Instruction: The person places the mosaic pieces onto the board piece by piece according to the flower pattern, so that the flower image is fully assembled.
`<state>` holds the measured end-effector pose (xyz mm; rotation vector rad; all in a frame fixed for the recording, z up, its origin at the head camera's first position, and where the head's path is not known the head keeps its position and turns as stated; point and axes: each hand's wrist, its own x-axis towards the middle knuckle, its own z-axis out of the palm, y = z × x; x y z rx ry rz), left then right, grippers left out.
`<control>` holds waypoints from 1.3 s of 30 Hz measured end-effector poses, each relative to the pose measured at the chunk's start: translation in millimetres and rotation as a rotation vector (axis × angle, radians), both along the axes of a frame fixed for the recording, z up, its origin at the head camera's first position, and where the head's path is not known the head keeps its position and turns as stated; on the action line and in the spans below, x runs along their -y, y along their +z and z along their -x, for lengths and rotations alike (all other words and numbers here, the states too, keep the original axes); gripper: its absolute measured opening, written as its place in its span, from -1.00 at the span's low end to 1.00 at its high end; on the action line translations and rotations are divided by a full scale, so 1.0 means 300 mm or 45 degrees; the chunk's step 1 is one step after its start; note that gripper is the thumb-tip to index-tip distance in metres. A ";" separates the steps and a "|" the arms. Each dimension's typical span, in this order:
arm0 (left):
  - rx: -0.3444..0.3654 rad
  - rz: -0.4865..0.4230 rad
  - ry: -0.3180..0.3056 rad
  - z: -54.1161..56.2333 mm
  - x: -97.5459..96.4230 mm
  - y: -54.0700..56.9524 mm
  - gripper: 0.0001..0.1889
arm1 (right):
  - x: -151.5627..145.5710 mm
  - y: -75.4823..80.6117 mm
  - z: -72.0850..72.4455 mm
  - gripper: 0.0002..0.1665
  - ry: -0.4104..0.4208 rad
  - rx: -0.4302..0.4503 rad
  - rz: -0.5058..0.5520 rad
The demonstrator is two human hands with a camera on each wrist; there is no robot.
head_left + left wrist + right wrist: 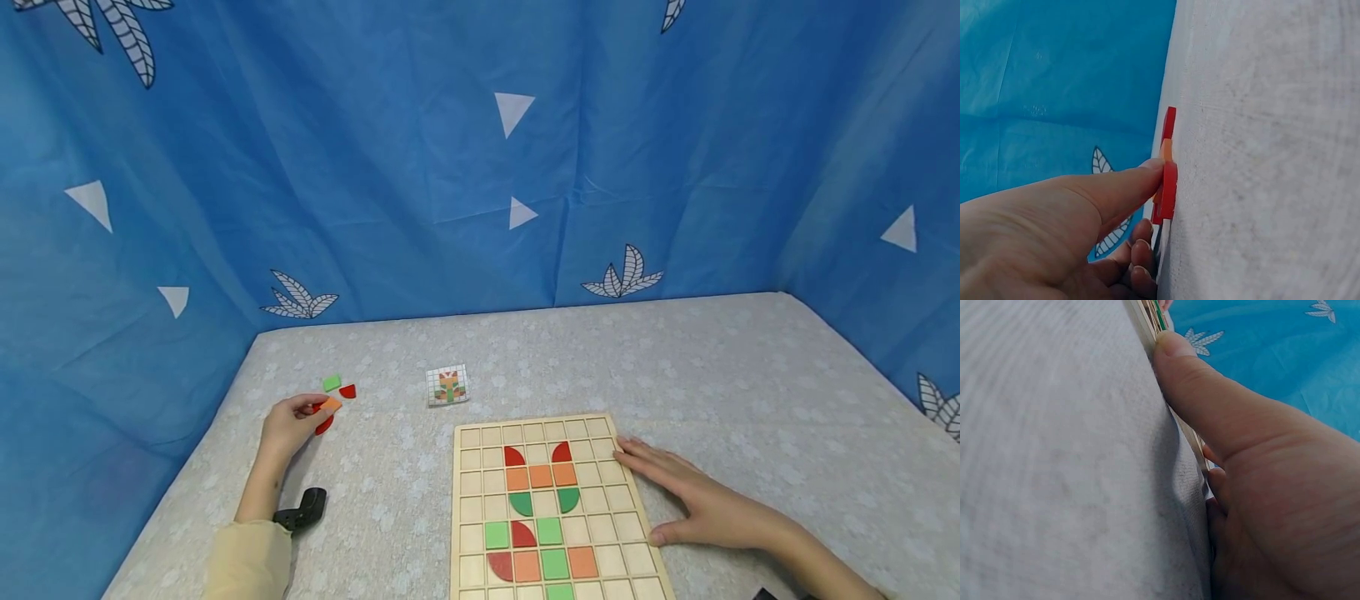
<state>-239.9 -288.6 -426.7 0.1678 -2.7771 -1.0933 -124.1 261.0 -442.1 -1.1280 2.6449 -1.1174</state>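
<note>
At the left of the table my left hand (288, 423) pinches an orange square tile (332, 404) between thumb and fingers, low over red curved tiles (324, 426). In the left wrist view the thumb tip lies against the orange tile (1167, 149), and a red tile (1170, 190) stands right at it. My right hand (701, 504) rests along the right edge of a wooden grid board (617, 562), fingers extended, thumb at the lower edge. On the board lie red quarter-round tiles (514, 456), orange squares (540, 476), green quarter-rounds (521, 503) and light green squares (550, 531).
A small pattern card (447, 386) with a coloured grid figure lies behind the board, to its left. Beyond the left hand are a light green square (332, 382) and a red tile (348, 391). A blue curtain (420, 167) borders the grey patterned table (712, 358).
</note>
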 end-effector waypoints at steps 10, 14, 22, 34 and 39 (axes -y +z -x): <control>0.034 0.050 -0.050 0.006 -0.007 0.005 -0.66 | -0.006 0.000 0.001 0.05 0.028 -0.015 -0.058; 0.018 0.040 -0.056 0.012 -0.007 -0.004 -0.69 | -0.005 -0.001 0.002 0.05 0.027 -0.017 -0.055; -0.122 0.059 -0.066 0.008 -0.010 -0.015 -0.78 | -0.001 0.001 0.001 0.06 0.023 -0.047 -0.030; -0.158 0.034 -0.057 -0.005 -0.020 0.008 -0.84 | 0.000 0.004 -0.003 0.06 -0.006 -0.030 -0.030; -0.150 0.017 -0.079 -0.012 -0.022 0.025 -0.87 | 0.001 0.003 -0.005 0.03 -0.026 0.000 -0.033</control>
